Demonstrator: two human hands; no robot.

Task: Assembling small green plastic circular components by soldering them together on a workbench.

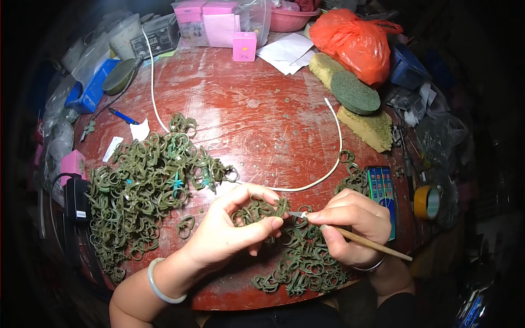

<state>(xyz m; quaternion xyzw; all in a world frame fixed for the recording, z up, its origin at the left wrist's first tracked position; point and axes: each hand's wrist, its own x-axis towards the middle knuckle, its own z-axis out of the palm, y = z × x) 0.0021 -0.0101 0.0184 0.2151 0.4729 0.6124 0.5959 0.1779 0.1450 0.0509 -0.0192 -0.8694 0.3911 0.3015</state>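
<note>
I'm holding a small bunch of green rings in the left hand – its fingers are curling around them from behind and its thumb is pressing from the front, leaving little gap. With the right hand I'm pinching a thin tool, thumb and fingers closing on it like a pen grip. Its wooden handle is slanting out to the lower right, and its slim grey tip is pointing at the bunch; whether it is touching, I cannot tell.

Below and between the hands, a pile of rings is spreading toward the near edge of the counter. A larger heap is covering the left side, with one loose ring lying between it and the left wrist, which is wearing a pale bangle.

Just beyond the right hand, a phone is lying with its screen lit, and a roll of tape is resting farther right. A white cable is looping across the middle. Toward the back, I'm seeing a green pad leaning over yellow sponges – and a red bag sitting behind them.
</note>
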